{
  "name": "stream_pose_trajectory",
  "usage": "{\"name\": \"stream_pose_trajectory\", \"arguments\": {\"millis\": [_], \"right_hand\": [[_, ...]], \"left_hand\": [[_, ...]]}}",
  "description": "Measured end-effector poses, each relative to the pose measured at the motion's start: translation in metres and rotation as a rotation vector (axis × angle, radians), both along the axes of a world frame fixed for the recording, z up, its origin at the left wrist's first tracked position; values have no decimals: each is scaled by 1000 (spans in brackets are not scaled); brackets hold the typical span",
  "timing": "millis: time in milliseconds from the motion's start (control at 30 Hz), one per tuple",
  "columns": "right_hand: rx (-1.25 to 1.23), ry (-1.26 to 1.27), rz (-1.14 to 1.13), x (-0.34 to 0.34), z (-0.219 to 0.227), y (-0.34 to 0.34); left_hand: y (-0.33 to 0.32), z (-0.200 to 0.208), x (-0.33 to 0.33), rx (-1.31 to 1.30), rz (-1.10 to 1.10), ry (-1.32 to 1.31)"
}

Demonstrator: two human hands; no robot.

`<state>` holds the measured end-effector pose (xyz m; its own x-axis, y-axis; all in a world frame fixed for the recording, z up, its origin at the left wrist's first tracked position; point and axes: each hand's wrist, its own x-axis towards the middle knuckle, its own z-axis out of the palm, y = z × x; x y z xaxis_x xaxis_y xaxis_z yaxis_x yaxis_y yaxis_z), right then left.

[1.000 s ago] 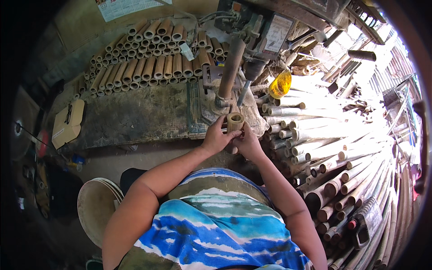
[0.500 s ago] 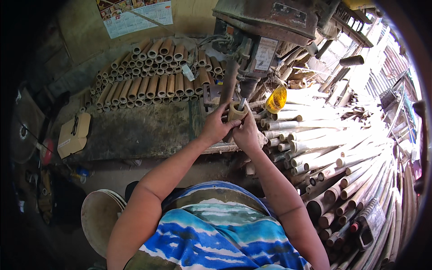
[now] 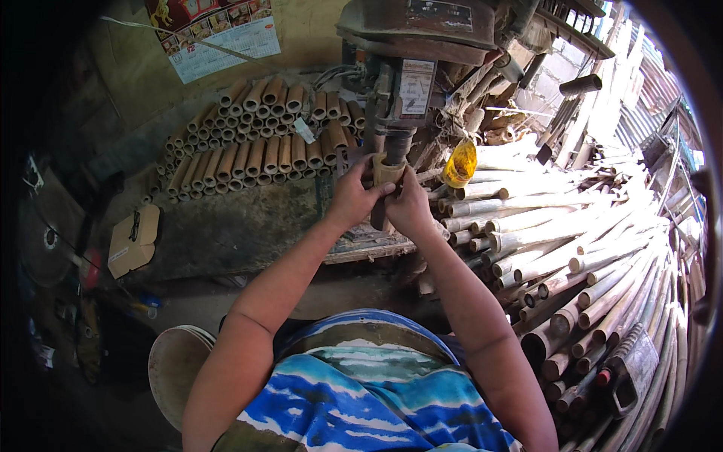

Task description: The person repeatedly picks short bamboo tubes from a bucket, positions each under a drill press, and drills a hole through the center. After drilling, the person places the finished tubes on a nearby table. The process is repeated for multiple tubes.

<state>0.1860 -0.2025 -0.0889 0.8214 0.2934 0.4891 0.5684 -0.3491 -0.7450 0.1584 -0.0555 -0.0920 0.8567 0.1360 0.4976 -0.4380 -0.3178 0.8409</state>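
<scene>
Both hands grip a short bamboo tube [image 3: 386, 175] held upright beneath the drill press [image 3: 413, 34]. My left hand [image 3: 354, 197] wraps its left side, with the thumb across the front. My right hand [image 3: 410, 206] closes round the right side, lower down. The drill chuck [image 3: 398, 146] sits at the tube's upper mouth, and the bit below it is hidden inside the tube. The tube's lower part shows dark between my hands.
Cut bamboo tubes [image 3: 260, 157] are stacked on the workbench [image 3: 233, 226], with a cardboard piece [image 3: 134, 242] at its left. Long bamboo poles [image 3: 557, 248] crowd the right side, under a yellow container [image 3: 460, 163]. A jug [image 3: 631, 373] lies on the poles; a bucket [image 3: 177, 369] stands lower left.
The bit showed above the tube's mouth before; now the chuck meets the rim and the bit is out of sight. My hands keep their hold. The whole view has shifted slightly.
</scene>
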Motion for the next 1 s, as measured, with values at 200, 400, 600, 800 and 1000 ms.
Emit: {"name": "stream_pose_trajectory", "arguments": {"millis": [200, 400, 600, 800, 1000], "right_hand": [[50, -64, 13, 2, 4, -3], [60, -76, 4, 5, 3, -7], [12, -50, -20, 10, 0, -18], [8, -13, -45, -3, -6, -23], [40, -134, -53, -25, -11, -6]], "left_hand": [[0, 1, 10, -6, 17, 3], [-3, -9, 20, -53, -31, -50], [-13, -14, 26, -119, -79, 40], [-24, -18, 17, -77, -66, 13], [-13, -19, -4, -32, -99, 5]]}}
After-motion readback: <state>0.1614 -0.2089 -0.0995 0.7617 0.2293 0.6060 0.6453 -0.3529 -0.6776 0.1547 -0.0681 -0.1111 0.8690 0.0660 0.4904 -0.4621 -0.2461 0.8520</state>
